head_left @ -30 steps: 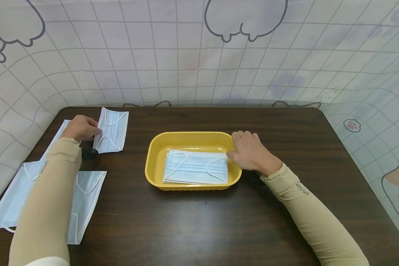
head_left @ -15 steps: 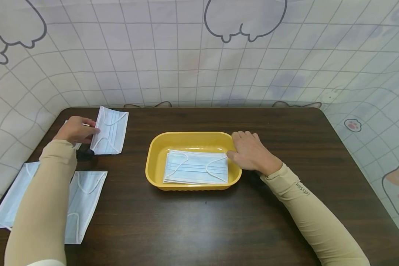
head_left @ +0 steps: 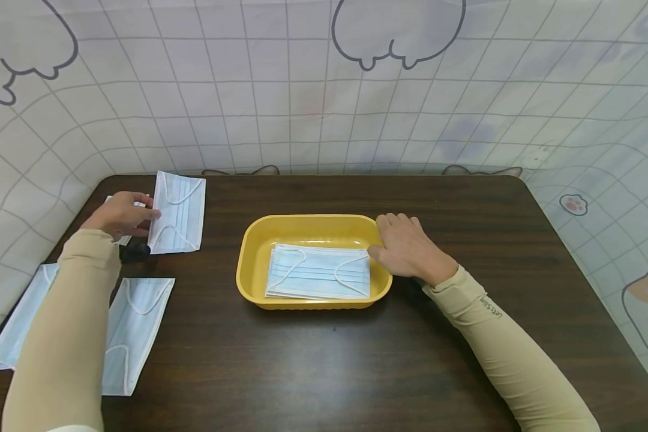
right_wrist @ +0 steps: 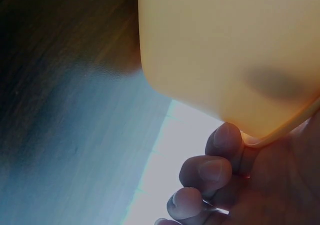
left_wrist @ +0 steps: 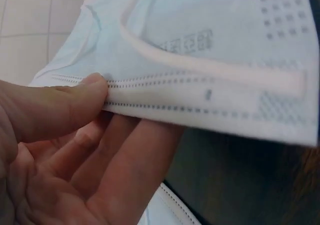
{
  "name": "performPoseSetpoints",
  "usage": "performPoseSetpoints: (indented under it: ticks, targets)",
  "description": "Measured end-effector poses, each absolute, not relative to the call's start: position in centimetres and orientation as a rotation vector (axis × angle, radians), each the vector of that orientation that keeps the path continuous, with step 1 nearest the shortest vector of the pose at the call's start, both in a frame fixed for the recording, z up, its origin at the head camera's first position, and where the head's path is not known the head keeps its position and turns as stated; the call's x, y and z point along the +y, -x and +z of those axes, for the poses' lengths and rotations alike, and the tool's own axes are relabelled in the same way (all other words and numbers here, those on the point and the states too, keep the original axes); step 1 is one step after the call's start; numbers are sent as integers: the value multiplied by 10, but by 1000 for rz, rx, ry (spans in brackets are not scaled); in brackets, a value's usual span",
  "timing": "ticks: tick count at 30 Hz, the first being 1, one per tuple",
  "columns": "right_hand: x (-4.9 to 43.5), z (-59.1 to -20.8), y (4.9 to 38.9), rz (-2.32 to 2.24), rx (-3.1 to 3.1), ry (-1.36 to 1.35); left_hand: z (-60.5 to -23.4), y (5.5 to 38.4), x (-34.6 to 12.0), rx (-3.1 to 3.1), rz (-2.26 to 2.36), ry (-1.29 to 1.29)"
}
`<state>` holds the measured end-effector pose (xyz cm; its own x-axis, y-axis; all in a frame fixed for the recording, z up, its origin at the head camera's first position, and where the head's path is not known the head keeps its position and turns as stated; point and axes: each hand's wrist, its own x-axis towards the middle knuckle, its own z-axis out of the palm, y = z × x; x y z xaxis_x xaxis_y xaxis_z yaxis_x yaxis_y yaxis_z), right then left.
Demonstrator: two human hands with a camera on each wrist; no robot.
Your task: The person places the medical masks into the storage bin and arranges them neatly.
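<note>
My left hand (head_left: 120, 215) pinches the left long edge of a light blue face mask (head_left: 182, 216) at the back left of the table. In the left wrist view the thumb lies on top of the mask (left_wrist: 215, 60) with fingers underneath, and its white ear loop and stitched edge show. My right hand (head_left: 411, 251) grips the right end of a yellow plastic tray (head_left: 252, 264), its fingers curled over the rim. A small stack of face masks (head_left: 315, 273) lies in the tray. Through the right wrist view, the tray wall (right_wrist: 210, 45) fills the upper right, fingertips at its rim.
More face masks lie at left: one (head_left: 140, 342) beside the left forearm, another (head_left: 18, 318) partly behind the sleeve, and a third (head_left: 124, 240) mostly hidden under the left hand. The dark wooden table (head_left: 324, 366) ends at a white gridded cloth backdrop (head_left: 302, 90).
My left hand has shifted slightly left along with the pinched mask, and the forearm has swung left, showing more of the mask beside it. The right hand and tray stay put.
</note>
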<state>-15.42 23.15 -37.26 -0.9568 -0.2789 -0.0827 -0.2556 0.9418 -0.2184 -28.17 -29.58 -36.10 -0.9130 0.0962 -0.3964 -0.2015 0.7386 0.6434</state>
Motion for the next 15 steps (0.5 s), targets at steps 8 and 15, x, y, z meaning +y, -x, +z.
performPoseSetpoints:
  ticks: [8, 15]
  targets:
    - [231, -372, 154, -314, 2988, 415, -365, 283, -296, 2501, 1029, 30]
    - [231, -372, 154, -321, 2990, 430, -364, 282, -296, 2437, 1164, 39]
